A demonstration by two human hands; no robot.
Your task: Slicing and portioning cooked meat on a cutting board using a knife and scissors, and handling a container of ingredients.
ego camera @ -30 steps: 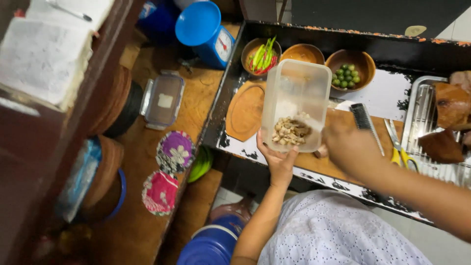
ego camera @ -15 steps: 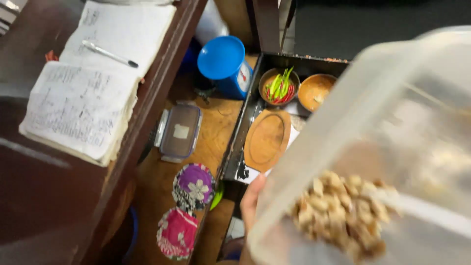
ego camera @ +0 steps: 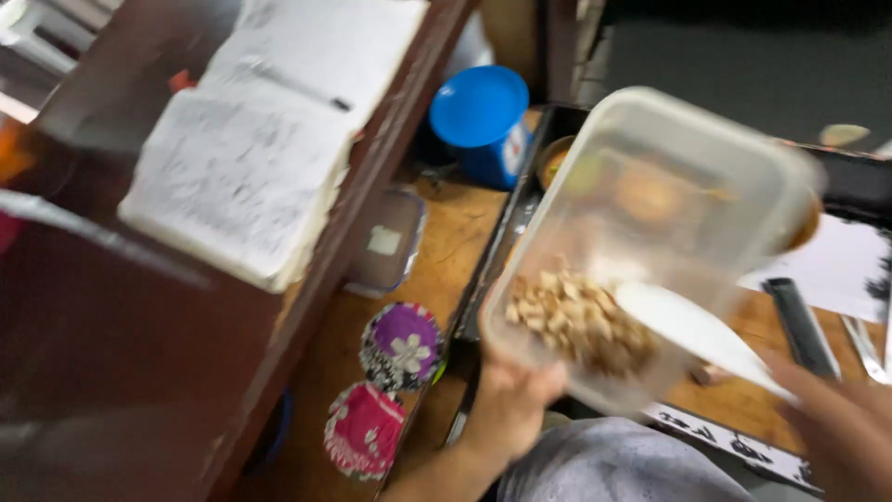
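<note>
Gripping from beneath, left hand [ego camera: 509, 409] tilts clear rectangular plastic container [ego camera: 650, 242]; right hand [ego camera: 836, 428] pinches white spoon [ego camera: 697, 335]; nuts [ego camera: 581, 321] could spill over the tilted rim.

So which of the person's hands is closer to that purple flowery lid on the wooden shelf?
Left. The left hand grips the clear container just beside the purple lid; the right hand is far across.

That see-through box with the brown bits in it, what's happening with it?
A person's left hand holds a clear rectangular plastic container tilted up from below. Chopped light-brown pieces sit piled in its lower corner. The right hand holds a white spoon-like utensil that reaches into the container next to the pieces. The picture is blurry, so finer details are hard to tell.
</note>
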